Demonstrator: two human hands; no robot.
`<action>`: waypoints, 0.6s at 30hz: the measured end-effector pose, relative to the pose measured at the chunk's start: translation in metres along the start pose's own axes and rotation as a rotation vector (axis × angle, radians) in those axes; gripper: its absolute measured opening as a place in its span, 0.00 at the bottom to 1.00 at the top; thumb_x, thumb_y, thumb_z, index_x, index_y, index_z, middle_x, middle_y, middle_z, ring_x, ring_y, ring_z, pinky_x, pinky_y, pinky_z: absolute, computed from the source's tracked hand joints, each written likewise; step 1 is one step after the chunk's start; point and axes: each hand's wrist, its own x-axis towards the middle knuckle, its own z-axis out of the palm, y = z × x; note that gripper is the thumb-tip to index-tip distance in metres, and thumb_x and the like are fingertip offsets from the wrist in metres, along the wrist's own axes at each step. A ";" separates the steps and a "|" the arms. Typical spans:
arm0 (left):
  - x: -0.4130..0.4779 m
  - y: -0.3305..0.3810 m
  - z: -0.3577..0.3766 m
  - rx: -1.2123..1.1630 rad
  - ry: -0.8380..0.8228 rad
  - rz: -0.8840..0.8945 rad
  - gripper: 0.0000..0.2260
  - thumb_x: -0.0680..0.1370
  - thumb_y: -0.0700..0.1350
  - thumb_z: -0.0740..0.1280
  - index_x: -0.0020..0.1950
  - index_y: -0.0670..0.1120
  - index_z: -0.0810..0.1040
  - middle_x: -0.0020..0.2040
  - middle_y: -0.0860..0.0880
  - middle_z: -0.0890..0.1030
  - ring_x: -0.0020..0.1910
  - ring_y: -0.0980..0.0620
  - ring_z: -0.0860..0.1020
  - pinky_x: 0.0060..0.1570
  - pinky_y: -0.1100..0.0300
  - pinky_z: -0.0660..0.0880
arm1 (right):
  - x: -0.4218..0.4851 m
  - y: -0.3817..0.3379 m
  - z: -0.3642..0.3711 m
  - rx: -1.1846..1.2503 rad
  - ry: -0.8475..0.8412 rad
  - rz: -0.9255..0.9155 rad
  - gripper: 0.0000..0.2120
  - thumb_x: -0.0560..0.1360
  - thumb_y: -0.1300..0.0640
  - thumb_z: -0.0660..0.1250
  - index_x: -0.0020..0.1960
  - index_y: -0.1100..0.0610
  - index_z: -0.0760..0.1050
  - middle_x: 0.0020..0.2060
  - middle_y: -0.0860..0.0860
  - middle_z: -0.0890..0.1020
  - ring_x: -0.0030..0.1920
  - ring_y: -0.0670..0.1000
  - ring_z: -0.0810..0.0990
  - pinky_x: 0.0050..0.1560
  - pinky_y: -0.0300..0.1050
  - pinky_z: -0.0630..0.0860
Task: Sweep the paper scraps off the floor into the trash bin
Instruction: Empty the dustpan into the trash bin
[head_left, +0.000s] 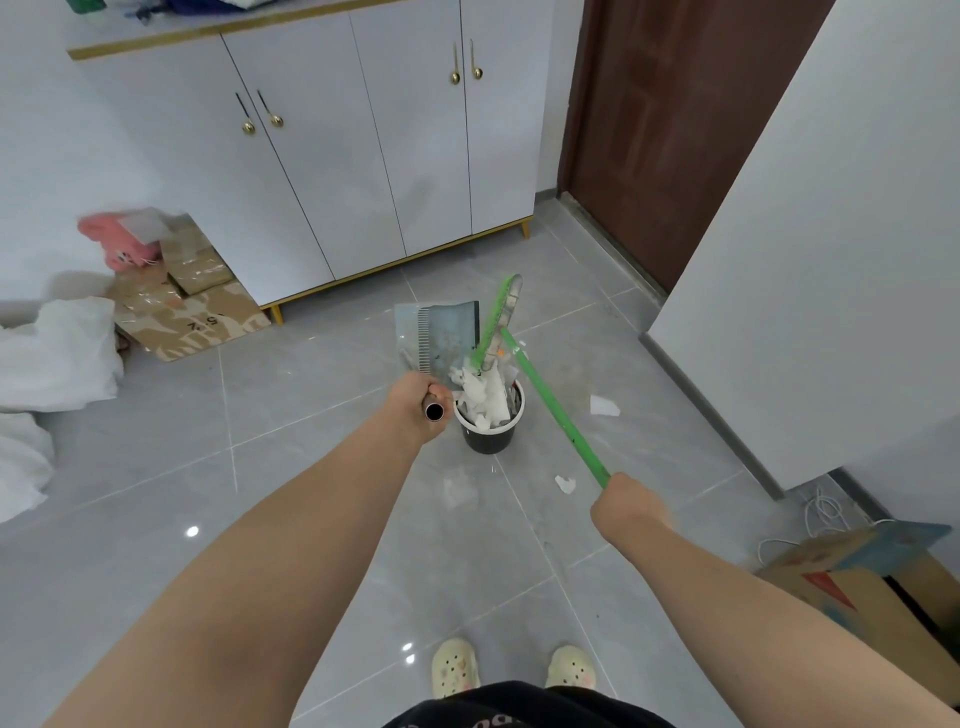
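Cardboard, flattened, lies far left beside the cabinet and is no part of the job. Dustpan, grey with a toothed edge, is raised and tipped over the trash bin. The left hand is closed fully round its metal tube handle, near the open end. The bin is small and dark, stands on the tile near the middle of the floor, and is heaped above its rim with paper scraps. These are white, crumpled, evidently very light and soft, and likely to flutter or spill back out. The broom has a green shaft, its head lifted against the pan and the heap. The right hand is wrapped tight round the upper end of the shaft. Two loose scraps lie on the glossy floor just right of the bin, apart from each other. They should slide readily under the bristles, and are better taken with the broom than pinched up. The bin looks light enough to tip if nudged. Printed box, far right.
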 end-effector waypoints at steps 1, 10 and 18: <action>0.001 0.001 -0.001 0.000 -0.001 -0.002 0.14 0.79 0.33 0.47 0.36 0.46 0.60 0.17 0.51 0.60 0.12 0.57 0.60 0.13 0.71 0.58 | 0.000 0.001 0.002 0.003 0.004 -0.007 0.11 0.78 0.60 0.56 0.59 0.59 0.70 0.53 0.54 0.79 0.54 0.56 0.79 0.46 0.45 0.72; -0.002 0.006 -0.003 -0.027 -0.026 -0.006 0.14 0.79 0.33 0.48 0.36 0.46 0.61 0.17 0.51 0.61 0.12 0.57 0.60 0.12 0.70 0.58 | -0.002 -0.026 0.013 -0.055 -0.013 -0.077 0.13 0.79 0.60 0.56 0.62 0.59 0.69 0.58 0.55 0.78 0.60 0.55 0.77 0.56 0.45 0.73; -0.011 0.012 -0.015 -0.084 -0.022 -0.020 0.14 0.81 0.35 0.49 0.36 0.45 0.61 0.16 0.51 0.61 0.12 0.58 0.61 0.12 0.69 0.59 | -0.003 -0.028 0.017 -0.116 -0.005 -0.082 0.14 0.80 0.60 0.56 0.64 0.60 0.68 0.59 0.55 0.78 0.61 0.55 0.77 0.57 0.45 0.74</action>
